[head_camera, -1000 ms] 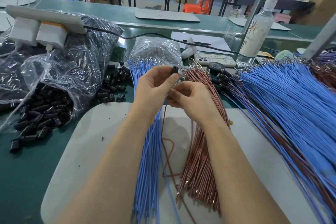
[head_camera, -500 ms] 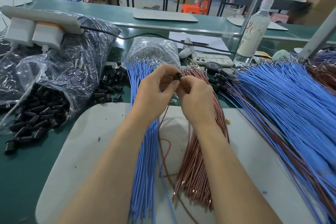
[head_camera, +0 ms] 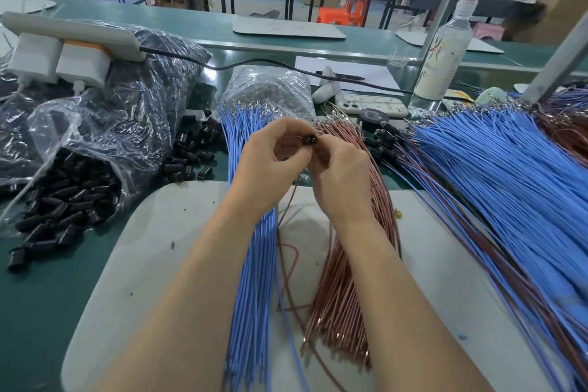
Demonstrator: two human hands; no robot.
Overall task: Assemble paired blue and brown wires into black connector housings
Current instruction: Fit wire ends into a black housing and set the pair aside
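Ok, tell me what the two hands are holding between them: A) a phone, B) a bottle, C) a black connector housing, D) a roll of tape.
C: the left hand and right hand pinch a small black connector housing between their fingertips.

on the mat [head_camera: 152,264] lie two wire bundles [head_camera: 254,280]; left of it a bag of housings [head_camera: 73,188], behind it a phone [head_camera: 372,105], right of it a wire heap [head_camera: 496,175].

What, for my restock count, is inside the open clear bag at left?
Black connector housings lie in the clear bag and spill from its mouth; crinkled plastic hides how many.
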